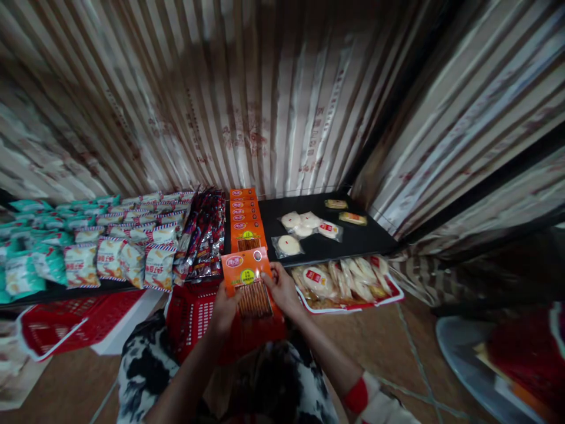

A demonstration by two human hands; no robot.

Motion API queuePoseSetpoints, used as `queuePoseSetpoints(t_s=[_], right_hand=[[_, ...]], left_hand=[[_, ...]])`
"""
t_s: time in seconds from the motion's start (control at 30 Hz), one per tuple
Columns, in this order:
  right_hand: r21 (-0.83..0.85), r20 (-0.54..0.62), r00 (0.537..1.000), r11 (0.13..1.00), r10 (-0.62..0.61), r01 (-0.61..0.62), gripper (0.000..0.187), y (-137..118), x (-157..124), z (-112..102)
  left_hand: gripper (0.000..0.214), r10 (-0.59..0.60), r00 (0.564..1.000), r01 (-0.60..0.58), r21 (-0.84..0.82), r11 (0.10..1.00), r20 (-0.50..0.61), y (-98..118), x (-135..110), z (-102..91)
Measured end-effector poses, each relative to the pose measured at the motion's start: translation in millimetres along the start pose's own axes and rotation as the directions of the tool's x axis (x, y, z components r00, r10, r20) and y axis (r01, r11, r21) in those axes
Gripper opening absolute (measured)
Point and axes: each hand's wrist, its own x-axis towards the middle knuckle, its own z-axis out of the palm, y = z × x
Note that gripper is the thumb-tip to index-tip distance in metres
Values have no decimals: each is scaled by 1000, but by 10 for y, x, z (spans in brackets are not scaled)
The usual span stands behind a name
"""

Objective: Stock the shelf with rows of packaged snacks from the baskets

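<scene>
Both hands hold one orange snack packet (248, 277), its brown stick-shaped contents showing through a window. My left hand (224, 309) is closed on the packet's left edge. On the opposite edge, my right hand (285, 290) grips it with the thumb across the front. Just beyond stands a row of matching orange packets (246, 221) on the black shelf (269, 218), overlapping front to back. To their left lies a pile of dark red and purple packets (207, 235). Below the held packet is a red basket (188, 318).
White snack bags (159, 265) and teal bags (22, 274) fill the shelf's left side. Round white wrapped cakes (288, 244) and yellow packets (353, 218) lie at the right. A basket of wrapped cakes (320, 280) sits below. A grey tub (459, 347) stands on the tiled floor.
</scene>
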Motion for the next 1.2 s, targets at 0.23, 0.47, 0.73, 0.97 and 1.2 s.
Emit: queuePoseSetpoints(t_s=[0.23, 0.47, 0.73, 0.97, 1.2], right_hand=[[-250, -95, 995, 968, -18, -6, 38, -35, 692, -48], [-481, -9, 999, 877, -34, 26, 45, 40, 1035, 39], [-641, 76, 997, 766, 14, 38, 48, 108, 1133, 128], [-684, 75, 996, 729, 56, 11, 44, 34, 1112, 114], [-653, 64, 995, 751, -71, 96, 37, 95, 1122, 130]], left_hand=[[72, 233, 961, -121, 533, 837, -147, 200, 716, 334], [52, 284, 954, -42, 900, 434, -92, 257, 1036, 486], [47, 422, 906, -47, 982, 181, -35, 72, 1066, 519], [48, 547, 812, -340, 928, 154, 206, -68, 1193, 510], [45, 526, 816, -391, 898, 200, 238, -239, 1314, 539]])
